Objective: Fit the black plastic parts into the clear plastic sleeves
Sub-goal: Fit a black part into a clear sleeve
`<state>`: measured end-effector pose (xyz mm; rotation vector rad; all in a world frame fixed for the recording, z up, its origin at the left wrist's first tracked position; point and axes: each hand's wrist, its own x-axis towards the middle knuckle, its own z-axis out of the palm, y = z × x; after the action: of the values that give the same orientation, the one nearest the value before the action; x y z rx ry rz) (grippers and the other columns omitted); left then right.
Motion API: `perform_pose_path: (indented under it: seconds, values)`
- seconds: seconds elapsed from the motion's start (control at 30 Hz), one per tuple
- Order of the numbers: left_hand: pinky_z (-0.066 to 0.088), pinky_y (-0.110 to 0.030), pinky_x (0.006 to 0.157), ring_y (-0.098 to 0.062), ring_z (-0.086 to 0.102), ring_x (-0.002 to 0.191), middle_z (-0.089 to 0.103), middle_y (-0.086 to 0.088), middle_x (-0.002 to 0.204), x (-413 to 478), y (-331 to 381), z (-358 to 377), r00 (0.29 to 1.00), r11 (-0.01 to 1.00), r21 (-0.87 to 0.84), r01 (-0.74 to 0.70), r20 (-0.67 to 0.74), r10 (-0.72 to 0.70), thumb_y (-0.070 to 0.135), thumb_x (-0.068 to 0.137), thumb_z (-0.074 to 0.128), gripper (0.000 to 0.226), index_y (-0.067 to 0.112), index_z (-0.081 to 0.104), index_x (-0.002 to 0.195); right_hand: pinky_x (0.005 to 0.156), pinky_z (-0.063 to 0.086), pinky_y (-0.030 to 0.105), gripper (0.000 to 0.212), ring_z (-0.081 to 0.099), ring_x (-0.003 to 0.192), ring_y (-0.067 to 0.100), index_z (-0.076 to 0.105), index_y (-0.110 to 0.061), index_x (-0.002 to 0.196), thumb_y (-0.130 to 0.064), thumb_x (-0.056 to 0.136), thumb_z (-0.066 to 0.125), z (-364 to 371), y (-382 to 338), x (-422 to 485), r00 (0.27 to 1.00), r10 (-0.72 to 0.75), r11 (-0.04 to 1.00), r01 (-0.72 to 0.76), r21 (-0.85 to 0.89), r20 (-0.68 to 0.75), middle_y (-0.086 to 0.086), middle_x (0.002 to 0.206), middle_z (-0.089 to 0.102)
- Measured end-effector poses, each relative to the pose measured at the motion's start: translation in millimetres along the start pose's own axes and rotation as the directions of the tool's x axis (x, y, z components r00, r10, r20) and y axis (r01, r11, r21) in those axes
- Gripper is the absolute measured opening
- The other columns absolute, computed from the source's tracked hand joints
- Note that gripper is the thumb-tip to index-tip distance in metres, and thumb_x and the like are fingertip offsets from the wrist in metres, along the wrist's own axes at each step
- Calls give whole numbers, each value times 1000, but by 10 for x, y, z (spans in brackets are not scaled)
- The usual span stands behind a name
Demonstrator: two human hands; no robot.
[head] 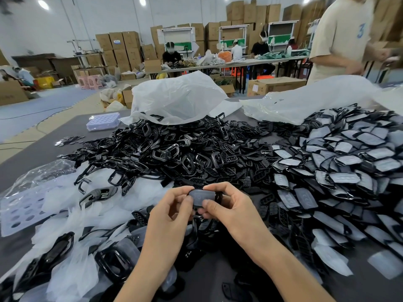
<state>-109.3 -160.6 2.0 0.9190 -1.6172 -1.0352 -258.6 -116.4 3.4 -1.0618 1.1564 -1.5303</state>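
at the fingertips [207,203], a grey-sleeved black part [201,195]

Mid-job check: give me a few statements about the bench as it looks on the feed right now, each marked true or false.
1. The left hand and the right hand both pinch one greyish part between them. True.
2. The pile of sleeved parts lies to the left of the hands. False: it lies to their right.
3. A stack of clear trays sits near the table's far left edge. True.
4. Nobody else is at the table. False: a person in a beige shirt stands at its far right.
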Motion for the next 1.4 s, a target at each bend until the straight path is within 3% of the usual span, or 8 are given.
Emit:
perform_pose_path:
  seconds: [0.17,0.33,0.5,0.67,0.87,1.1,1.23,1.4]
  values:
    - [51,-20,65,-13,66,76,70,11,83,-33,8,1,995,985,147,-93,-16,97,21,97,58,23,42,66,100,72,58,21,14,77,83,24,76,-25,95,-34,85,74,28,-34,-5,999,6,994,-1,105,-44,8,92,79]
    - [48,-14,62,-9,65,73,71,15,81,-69,49,45,997,990,125,-68,-26,72,19,100,54,29,45,68,100,69,57,21,11,75,75,20,77,-21,95,-12,94,71,-20,-5,13,997,8,995,-1,97,-80,8,87,78]
    - [56,-29,71,-15,67,76,71,8,82,-66,39,70,999,999,43,-32,-7,32,21,97,61,19,39,67,97,68,57,20,11,74,75,19,76,-15,102,-10,93,70,-5,-21,6,999,12,994,-7,108,-41,10,89,78]
    - [48,-12,66,-7,67,73,70,5,73,-38,53,43,999,999,5,-32,-9,32,16,98,60,29,44,67,95,72,58,21,20,74,79,20,79,-18,101,-13,101,60,17,-14,22,999,37,980,-31,197,-23,12,91,77]
    - [49,-15,65,-12,68,73,71,4,73,-49,41,52,1000,999,-37,-12,-5,12,20,97,61,25,43,68,96,72,57,22,22,73,80,19,79,-23,100,-12,101,60,0,-26,19,999,42,983,-38,179,-17,10,93,77]
    - [42,-10,59,-2,58,62,67,6,71,-85,35,66,999,999,-13,-30,24,30,20,97,62,26,45,71,97,64,56,22,23,71,71,17,79,-29,84,-11,95,69,-2,-12,22,996,82,978,-77,193,-18,6,86,75]
    - [48,-11,67,-4,65,72,72,8,80,-103,34,89,997,998,7,-56,58,56,18,97,61,33,48,72,103,61,56,24,7,70,67,20,76,-25,81,-19,84,73,10,-22,13,996,75,974,-82,213,43,10,81,74]
    - [43,-7,76,-4,63,87,63,18,90,-116,33,86,967,946,211,-246,120,225,12,102,53,41,49,66,113,58,53,24,17,69,64,19,69,-32,68,-19,79,72,-3,-29,6,995,79,986,-86,142,60,6,74,71]
